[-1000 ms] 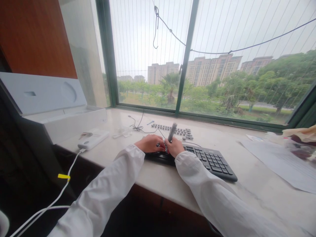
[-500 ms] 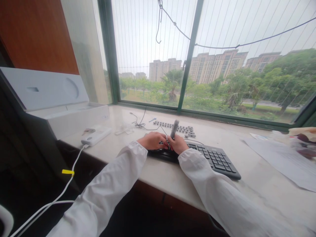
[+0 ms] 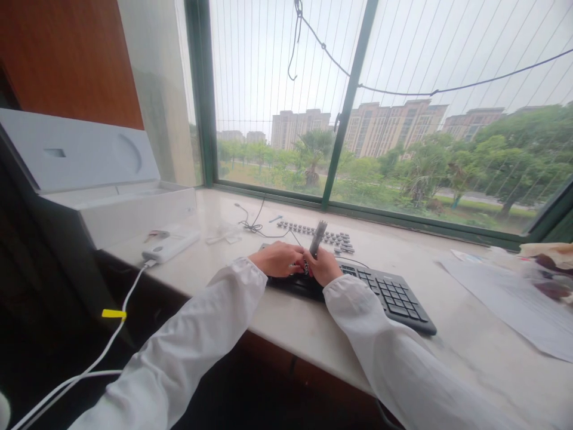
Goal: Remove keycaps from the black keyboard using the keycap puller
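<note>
A black keyboard (image 3: pixel 398 300) lies along the front of the white counter, partly hidden by my hands. My right hand (image 3: pixel 325 267) is wrapped round a grey stick-shaped tool (image 3: pixel 318 237), held nearly upright with its notched, brush-like end up. The tool's lower end is hidden at the keyboard. Right beside it, my left hand (image 3: pixel 278 259) rests over the keyboard's left part with its fingers bent together by the tool's base. What they pinch, if anything, is hidden. Behind the keyboard, several loose keycaps (image 3: pixel 336 239) are laid out in rows.
On the left stand an open white box (image 3: pixel 134 209) and a white power bank (image 3: pixel 172 246) with a white cable (image 3: pixel 128 298). A thin black cable (image 3: pixel 253 227) coils near the window. Paper sheets (image 3: pixel 505 298) and a plastic bag (image 3: pixel 548 275) lie on the right.
The view has shifted slightly. Both hands stay at the same place on the keyboard, and the grey tool leans a little more to the right.
</note>
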The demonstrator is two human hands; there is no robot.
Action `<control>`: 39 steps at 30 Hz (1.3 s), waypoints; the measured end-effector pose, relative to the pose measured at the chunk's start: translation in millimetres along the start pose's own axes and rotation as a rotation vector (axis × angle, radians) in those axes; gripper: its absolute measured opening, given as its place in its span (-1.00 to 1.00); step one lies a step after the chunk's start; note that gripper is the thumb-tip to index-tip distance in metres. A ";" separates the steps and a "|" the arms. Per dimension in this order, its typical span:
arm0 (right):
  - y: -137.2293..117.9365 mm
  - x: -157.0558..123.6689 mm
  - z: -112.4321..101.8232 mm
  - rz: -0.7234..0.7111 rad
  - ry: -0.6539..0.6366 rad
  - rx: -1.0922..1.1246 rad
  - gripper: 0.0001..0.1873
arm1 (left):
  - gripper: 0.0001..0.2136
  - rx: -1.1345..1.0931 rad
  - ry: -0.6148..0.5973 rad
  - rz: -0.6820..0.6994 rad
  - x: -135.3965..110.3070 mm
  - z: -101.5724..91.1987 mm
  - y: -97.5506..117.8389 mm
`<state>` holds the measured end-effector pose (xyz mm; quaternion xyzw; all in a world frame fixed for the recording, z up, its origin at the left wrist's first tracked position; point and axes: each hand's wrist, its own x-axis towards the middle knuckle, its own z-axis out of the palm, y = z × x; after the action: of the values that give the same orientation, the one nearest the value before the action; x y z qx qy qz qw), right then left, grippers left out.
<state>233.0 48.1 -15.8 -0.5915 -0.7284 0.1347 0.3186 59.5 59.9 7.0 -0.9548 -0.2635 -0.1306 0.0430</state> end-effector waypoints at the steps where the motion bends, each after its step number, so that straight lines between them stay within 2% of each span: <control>1: 0.0 -0.2 -0.5 -0.003 -0.008 0.009 -0.68 | -0.88 0.005 -0.002 0.002 0.0 -0.3 0.3; 5: 0.7 0.4 -0.1 0.009 -0.008 -0.016 -0.66 | -0.88 0.014 -0.004 -0.011 -0.3 -0.6 0.9; 11: 1.5 0.4 0.0 0.028 0.024 -0.001 -0.74 | -0.89 -0.053 0.021 -0.041 -0.3 5.1 -5.5; 16: 7.9 2.3 -9.1 0.091 -0.185 0.190 -0.70 | -0.84 -0.114 0.072 -0.058 -1.2 8.8 -11.9; 18: 10.5 2.9 -11.5 0.107 -0.226 0.238 -0.68 | -0.83 -0.127 0.089 -0.066 -2.1 8.5 -12.0; 23: 8.1 1.1 -10.9 0.051 -0.097 0.112 -0.57 | -0.81 -0.130 0.124 -0.058 -4.2 7.6 -11.8; 26: 5.3 0.0 -8.4 0.043 0.001 0.067 -0.61 | -0.82 -0.123 0.140 -0.041 -5.0 7.8 -12.9; 30: 5.5 0.3 -6.5 0.071 0.013 0.074 -0.65 | -0.83 -0.127 0.146 -0.024 -5.5 7.8 -13.6; 33: 7.5 1.7 -8.3 0.072 -0.032 0.078 -0.61 | -0.82 -0.149 0.147 -0.019 -5.5 7.7 -13.0; 39: 18.7 7.8 -15.7 0.029 -0.284 0.253 -0.54 | -0.82 -0.143 0.128 -0.029 -4.8 7.5 -13.9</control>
<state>256.5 57.5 -12.2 -0.5323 -0.7346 0.3120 0.2823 50.1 70.6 -1.3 -0.9413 -0.2639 -0.2103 -0.0105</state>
